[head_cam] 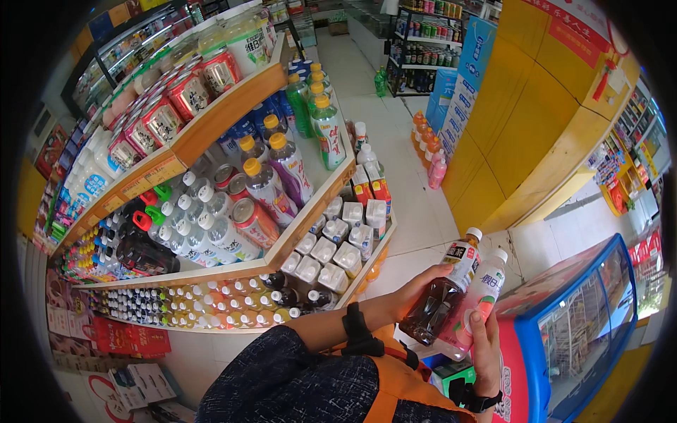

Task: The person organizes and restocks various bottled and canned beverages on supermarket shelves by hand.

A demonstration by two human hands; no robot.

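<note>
A bottle of dark tea (pixel 431 312) with a white cap is held in my left hand (pixel 418 288), the thumb lying across its label. Against it, tilted the same way, leans a bottle with a pink label and a white cap (pixel 489 275). My right hand (pixel 485 338) grips this pink bottle low down, thumb over the fruit picture. Both bottles are side by side in front of my orange apron (pixel 389 391). The undersides of the bottles and some of my fingers are hidden.
A tiered drinks shelf (pixel 222 116) runs along the left, stocked with cans, bottles and white cartons (pixel 322 254). A chest freezer with a blue frame (pixel 576 312) stands close on the right. Ahead are a yellow pillar (pixel 508 116) and orange drink bottles (pixel 426 137) on the tiled floor.
</note>
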